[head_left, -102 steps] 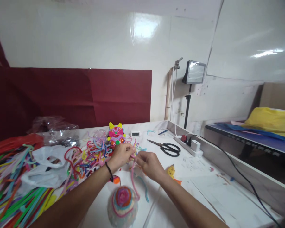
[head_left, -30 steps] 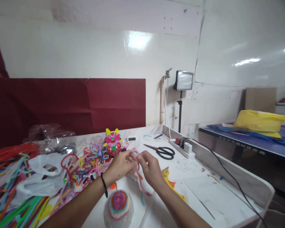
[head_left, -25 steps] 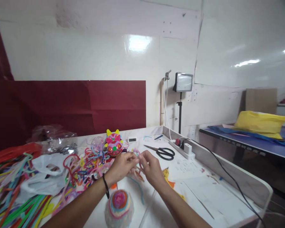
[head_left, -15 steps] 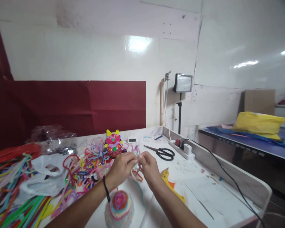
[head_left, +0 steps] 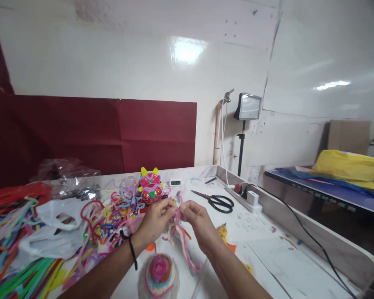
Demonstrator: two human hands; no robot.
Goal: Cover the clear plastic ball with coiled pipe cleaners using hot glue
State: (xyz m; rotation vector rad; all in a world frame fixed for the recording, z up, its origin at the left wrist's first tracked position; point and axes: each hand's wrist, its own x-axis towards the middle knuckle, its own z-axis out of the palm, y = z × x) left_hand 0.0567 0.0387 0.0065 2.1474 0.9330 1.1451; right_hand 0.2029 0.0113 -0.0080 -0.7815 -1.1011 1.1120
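Note:
My left hand and my right hand meet over the table, each with thumb and fingers pinched on a strand of pink and cream pipe cleaners. The strand hangs down between the hands, its lower end curling to the right. Below my left wrist sits a dome with rings of pink, orange, blue and white fuzzy stems on its top. Beyond my left hand stands a colourful animal-face figure with yellow ears. Black-handled scissors lie past my right hand.
Loose pipe cleaners and a white plastic bag cover the left side. A power strip with a black cable runs along the right rim. A yellow piece lies beside my right forearm. A small digital display stands behind.
The pipe cleaner strand now hangs longer and more plainly below my fingers. My hands have moved slightly apart, and the view has shifted a little to the left.

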